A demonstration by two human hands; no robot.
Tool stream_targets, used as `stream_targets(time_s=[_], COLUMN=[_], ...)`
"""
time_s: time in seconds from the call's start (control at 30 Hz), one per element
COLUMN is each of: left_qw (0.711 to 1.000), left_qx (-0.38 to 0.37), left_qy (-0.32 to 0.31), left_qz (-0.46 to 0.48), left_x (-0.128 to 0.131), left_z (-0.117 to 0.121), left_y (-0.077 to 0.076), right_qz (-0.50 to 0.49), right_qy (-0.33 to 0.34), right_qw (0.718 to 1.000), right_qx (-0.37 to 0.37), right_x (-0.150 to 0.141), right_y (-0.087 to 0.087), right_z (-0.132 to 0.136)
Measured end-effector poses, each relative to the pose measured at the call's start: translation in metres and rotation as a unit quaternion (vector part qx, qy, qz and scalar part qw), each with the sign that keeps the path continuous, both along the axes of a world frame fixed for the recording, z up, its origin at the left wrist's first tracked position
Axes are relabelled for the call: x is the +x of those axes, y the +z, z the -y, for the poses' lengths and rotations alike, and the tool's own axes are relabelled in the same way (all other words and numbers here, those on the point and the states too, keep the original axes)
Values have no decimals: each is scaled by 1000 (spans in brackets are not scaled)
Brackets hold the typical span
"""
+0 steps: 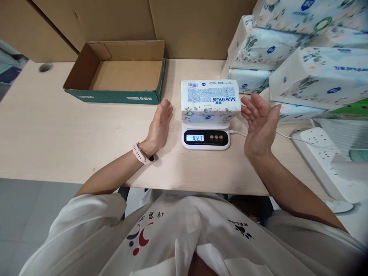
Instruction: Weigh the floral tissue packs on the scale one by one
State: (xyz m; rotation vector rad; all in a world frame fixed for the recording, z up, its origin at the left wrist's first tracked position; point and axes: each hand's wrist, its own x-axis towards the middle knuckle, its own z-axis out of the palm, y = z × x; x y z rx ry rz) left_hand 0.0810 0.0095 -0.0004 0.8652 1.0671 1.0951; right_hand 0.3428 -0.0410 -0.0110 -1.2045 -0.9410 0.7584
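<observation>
A white floral tissue pack (209, 100) marked Manhua rests on a small white digital scale (206, 145), whose lit display reads 102.7. My left hand (159, 126), with a pale pink watch band on the wrist, is held edge-down on the table left of the pack, its fingers extended and apart from it. On the other side, my right hand (260, 124) is turned palm up, fingers loosely spread beside the pack's right end. It holds nothing. A white cable (238, 133) runs from the scale's right side behind my right hand.
An open green-sided cardboard box (115, 96) stands at the back left. Several tissue packs (319, 76) are stacked at the back right. Below them lies a white power strip (322, 145). Cardboard panels (201, 28) line the table's back edge.
</observation>
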Motion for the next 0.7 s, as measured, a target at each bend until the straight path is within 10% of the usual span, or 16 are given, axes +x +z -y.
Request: stream_targets(time_s=[0.7], left_qw=[997], left_qx=[56], left_qy=[-35], left_qz=[-37], left_x=[-4], left_z=[4], left_y=[-11], right_qz=[86], right_qy=[30], right_qw=[996], right_qx=[-5], right_x=[3], right_y=[-6], right_z=[-1])
